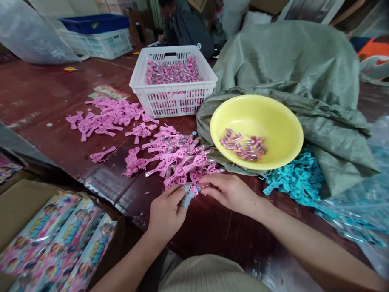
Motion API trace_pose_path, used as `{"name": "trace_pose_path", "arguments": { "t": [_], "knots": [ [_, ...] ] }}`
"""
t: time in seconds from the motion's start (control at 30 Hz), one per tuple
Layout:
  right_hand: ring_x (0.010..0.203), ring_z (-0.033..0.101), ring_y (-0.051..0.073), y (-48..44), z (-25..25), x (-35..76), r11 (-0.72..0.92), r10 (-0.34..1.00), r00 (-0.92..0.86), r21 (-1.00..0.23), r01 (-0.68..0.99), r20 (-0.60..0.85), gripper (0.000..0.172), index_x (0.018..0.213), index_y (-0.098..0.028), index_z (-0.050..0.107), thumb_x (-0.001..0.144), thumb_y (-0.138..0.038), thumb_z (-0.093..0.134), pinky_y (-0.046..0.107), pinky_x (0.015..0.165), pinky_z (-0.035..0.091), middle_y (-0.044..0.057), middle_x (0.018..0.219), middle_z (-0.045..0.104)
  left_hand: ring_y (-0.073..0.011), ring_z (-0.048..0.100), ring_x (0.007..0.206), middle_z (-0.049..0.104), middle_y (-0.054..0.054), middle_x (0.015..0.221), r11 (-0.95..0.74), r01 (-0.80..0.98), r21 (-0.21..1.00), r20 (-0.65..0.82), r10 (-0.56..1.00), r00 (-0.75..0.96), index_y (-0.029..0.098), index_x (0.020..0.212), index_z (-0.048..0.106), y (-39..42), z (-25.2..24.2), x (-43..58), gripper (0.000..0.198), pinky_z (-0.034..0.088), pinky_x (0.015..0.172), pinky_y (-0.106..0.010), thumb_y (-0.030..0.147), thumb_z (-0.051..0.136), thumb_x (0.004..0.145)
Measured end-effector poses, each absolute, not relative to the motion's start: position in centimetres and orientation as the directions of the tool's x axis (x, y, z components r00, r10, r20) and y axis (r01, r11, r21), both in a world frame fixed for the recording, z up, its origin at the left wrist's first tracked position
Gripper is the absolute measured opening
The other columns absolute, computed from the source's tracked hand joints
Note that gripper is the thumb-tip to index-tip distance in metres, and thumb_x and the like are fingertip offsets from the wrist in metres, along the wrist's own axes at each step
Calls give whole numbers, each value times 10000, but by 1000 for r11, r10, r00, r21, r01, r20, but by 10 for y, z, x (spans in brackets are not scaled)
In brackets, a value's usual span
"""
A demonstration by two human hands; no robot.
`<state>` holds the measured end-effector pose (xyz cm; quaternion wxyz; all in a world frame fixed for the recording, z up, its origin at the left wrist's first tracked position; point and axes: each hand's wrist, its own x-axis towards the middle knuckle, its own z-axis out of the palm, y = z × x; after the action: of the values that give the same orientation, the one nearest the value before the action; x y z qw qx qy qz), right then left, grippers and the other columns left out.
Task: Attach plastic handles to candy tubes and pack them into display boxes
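Note:
My left hand (166, 213), a grey wrap around one finger, is closed on a pink plastic piece (193, 189) near the table's front edge. My right hand (232, 193) pinches a small transparent tube with coloured bits (202, 186) that meets the pink piece. Fingers partly hide both. Just beyond my hands lies a heap of pink plastic pieces (178, 157), several with tubes on them. More loose pink pieces (112, 117) spread to the left. To the right, a yellow basin (277, 130) holds several small pink-ended tubes (244, 145).
A white basket (176, 97) full of small tubes stands behind the heap. Green-grey cloth (287, 57) and blue plastic pieces (297, 176) are at the right. A carton of printed packs (54, 240) sits at lower left. Yellow-handled scissors (69, 70) lie farther back, and a person (177, 23) sits beyond.

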<state>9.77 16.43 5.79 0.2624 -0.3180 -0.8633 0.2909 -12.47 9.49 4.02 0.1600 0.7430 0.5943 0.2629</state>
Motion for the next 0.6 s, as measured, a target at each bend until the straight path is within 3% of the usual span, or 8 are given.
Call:
{"name": "trace_pose_path", "arguments": {
  "t": [0.17, 0.27, 0.37, 0.43, 0.53, 0.6],
  "knots": [
    [1062, 693, 218, 165, 46, 104, 662, 662, -709, -634, 399, 244, 255, 1224, -211, 645, 1026, -312, 520, 373, 932, 543, 93, 1180, 725, -239, 723, 936, 757, -57, 1106, -276, 837, 473, 200, 959, 202, 212, 985, 738, 94, 40, -114, 386, 588, 789, -341, 31, 480, 763],
    [876, 707, 188, 162, 48, 105, 563, 689, -720, -685, 462, 80, 247, 1082, -199, 683, 1031, -356, 498, 325, 784, 540, 62, 998, 755, -239, 713, 964, 750, -60, 1146, -324, 843, 430, 233, 942, 243, 216, 1059, 732, 91, 36, -110, 421, 578, 826, -344, 33, 488, 768],
    [699, 685, 162, 168, 59, 111, 445, 684, -725, -738, 507, -86, 351, 939, -200, 711, 1042, -428, 464, 293, 674, 516, 20, 791, 746, -220, 703, 930, 747, -52, 1113, -300, 805, 511, 179, 954, 242, 230, 1079, 720, 92, 35, -108, 384, 561, 793, -316, 60, 495, 818],
    [821, 721, 183, 186, 68, 122, 432, 735, -677, -744, 510, -37, 330, 1065, -228, 730, 1026, -459, 498, 316, 764, 548, 30, 935, 780, -201, 687, 872, 737, -40, 1014, -232, 734, 638, 102, 971, 217, 232, 1025, 714, 95, 38, -111, 314, 543, 750, -291, 90, 492, 855],
    [1087, 692, 245, 232, 77, 149, 441, 876, -477, -516, 735, 70, 334, 1258, -267, 698, 1014, -410, 520, 401, 940, 540, 75, 1239, 726, -189, 646, 812, 683, -32, 882, -137, 595, 792, 59, 987, 150, 210, 923, 692, 99, 42, -118, 238, 522, 748, -288, 133, 468, 891],
    [1064, 696, 300, 265, 72, 167, 355, 930, -367, -309, 882, 20, 272, 1144, -220, 757, 973, -316, 569, 464, 921, 543, 134, 1183, 736, -199, 631, 833, 660, -39, 878, -96, 528, 844, 55, 994, 92, 196, 913, 682, 100, 42, -122, 179, 516, 775, -301, 206, 503, 914]
  ]
}}
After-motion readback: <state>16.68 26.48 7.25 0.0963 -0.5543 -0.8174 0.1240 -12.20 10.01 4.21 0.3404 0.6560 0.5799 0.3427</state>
